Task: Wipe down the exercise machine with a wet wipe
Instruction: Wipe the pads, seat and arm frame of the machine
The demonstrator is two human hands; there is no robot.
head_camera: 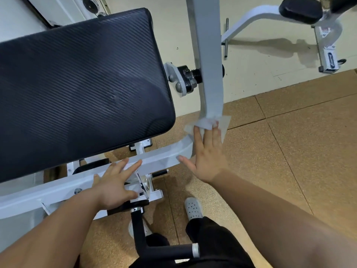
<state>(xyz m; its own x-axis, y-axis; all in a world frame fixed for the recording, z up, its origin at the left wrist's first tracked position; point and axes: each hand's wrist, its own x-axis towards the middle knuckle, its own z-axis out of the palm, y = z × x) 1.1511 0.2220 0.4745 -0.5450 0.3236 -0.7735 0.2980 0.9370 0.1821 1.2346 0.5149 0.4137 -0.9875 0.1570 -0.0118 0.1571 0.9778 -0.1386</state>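
The exercise machine has a large black padded seat (81, 88) on a white metal frame (160, 155). A grey-white lever arm (208, 55) runs down the middle right and bends toward the frame. My right hand (206, 153) presses a white wet wipe (208, 122) with its fingertips against the lower bend of that arm, fingers stretched out. My left hand (114, 182) lies flat on the white frame bar below the seat, fingers spread, holding nothing.
A black pivot bolt (186, 78) joins the lever arm to the seat mount. A black handle bar (154, 246) sticks out below, near my legs and white shoe (193, 207). Another white machine (309, 22) stands at the back right. The floor is brown rubber tile.
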